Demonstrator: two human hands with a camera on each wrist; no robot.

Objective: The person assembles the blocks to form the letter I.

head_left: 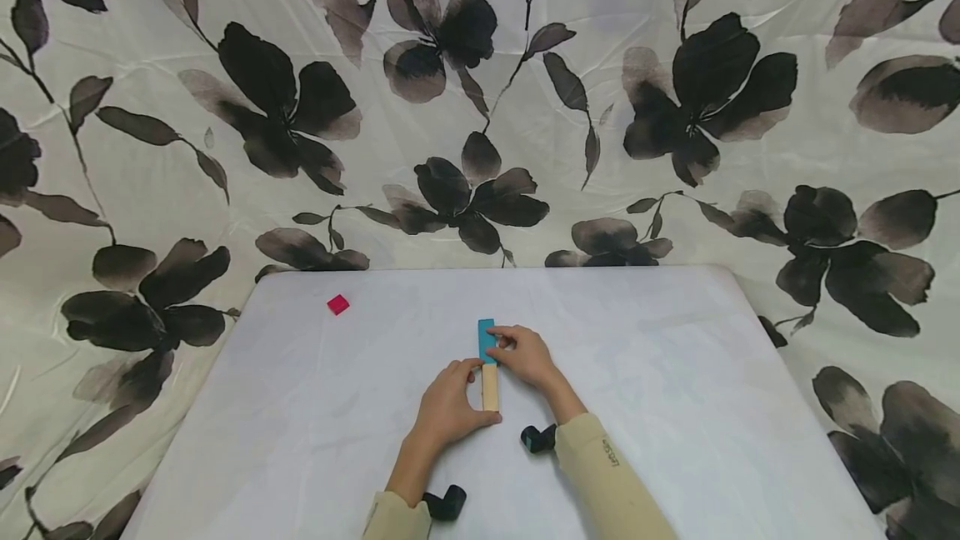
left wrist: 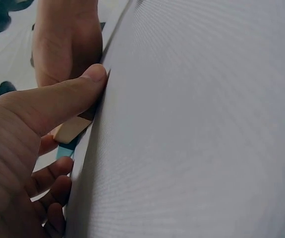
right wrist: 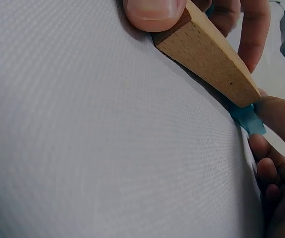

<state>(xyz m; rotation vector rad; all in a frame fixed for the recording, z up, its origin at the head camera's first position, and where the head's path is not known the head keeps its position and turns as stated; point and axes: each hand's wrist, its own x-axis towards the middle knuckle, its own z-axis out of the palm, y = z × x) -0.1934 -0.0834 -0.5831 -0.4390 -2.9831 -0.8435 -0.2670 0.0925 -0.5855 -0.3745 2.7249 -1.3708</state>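
Observation:
A plain wooden block (head_left: 491, 388) lies on the white table, lined up end to end with a blue block (head_left: 487, 340) on its far side. My left hand (head_left: 447, 408) holds the wooden block lengthwise, thumb at the near end and index finger by the far end, where the two blocks meet. From the right, my right hand (head_left: 528, 357) grips the blue block with thumb and index finger at its side. In the right wrist view, the left thumb (right wrist: 152, 12) presses against the end of the wooden block, and the right fingers partly hide the blue block (right wrist: 249, 119).
A small red block (head_left: 338, 304) lies near the table's far left corner. The white table (head_left: 637, 357) ends at a straight back edge, beyond which hangs a cloth printed with dark flowers (head_left: 468, 198). Black wrist cameras (head_left: 447, 503) sit beside both sleeves.

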